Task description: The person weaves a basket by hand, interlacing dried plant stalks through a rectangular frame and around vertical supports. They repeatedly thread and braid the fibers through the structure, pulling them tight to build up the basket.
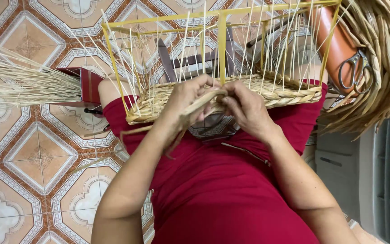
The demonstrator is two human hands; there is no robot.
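Head camera — looks steeply down, close on lap; tilt seemingly slight.

Patterned tile floor [28, 149] w/ maybe grey appliance [384, 180].

I see even, soft indoor light with no hard glare anywhere. Shadows are faint: a mild one sits under the basket [231, 97] on the red clothing [231, 190], and another under my left hand [187, 97]. Colours are rich, and the floor tiles [23, 149] look clean and sharp. Both hands are slightly soft, the right hand [249, 108] too. The straw bundle [23, 83] at the left edge smears a little, and lines bow toward the corners.
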